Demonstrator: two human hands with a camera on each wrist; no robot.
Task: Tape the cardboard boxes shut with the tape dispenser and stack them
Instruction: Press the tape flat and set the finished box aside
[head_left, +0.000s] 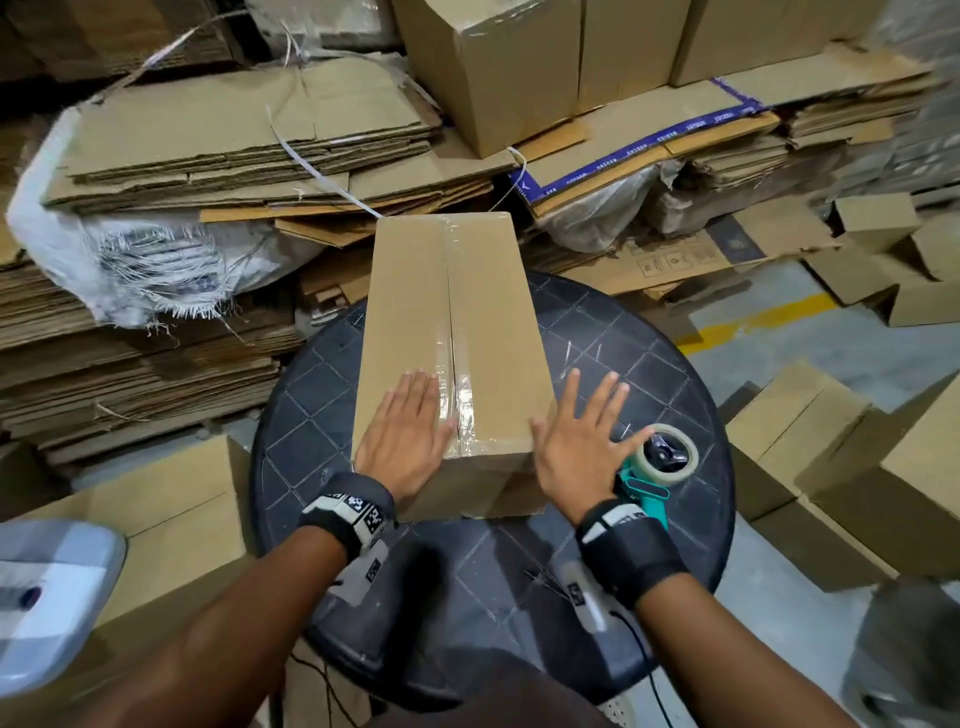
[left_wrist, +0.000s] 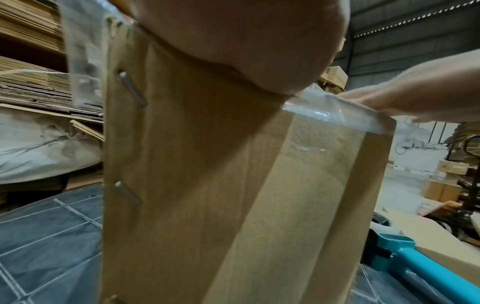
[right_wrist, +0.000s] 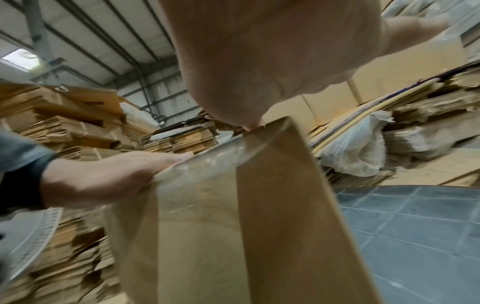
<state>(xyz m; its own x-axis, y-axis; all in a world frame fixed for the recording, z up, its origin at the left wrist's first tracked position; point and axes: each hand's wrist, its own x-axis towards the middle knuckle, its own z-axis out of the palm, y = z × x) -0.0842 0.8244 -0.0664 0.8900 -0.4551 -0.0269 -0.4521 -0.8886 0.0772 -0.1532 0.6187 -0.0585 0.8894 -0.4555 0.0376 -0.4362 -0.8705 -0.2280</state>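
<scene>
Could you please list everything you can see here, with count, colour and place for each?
cardboard box: one, brown, lengthwise on the table, clear tape along its top seam.
tape dispenser: one, teal with a clear roll, on the table right of the box.
table: one, round, dark with a pale grid pattern, under the box.
flattened cardboard: many sheets, brown, piled behind and left of the table.
white sack: one, frayed, among the left piles.
made-up boxes: several, brown, behind the table; more on the floor at right.
left hand: flat on the box top, near end, beside the seam.
right hand: fingers spread, at the box's right near corner.
</scene>
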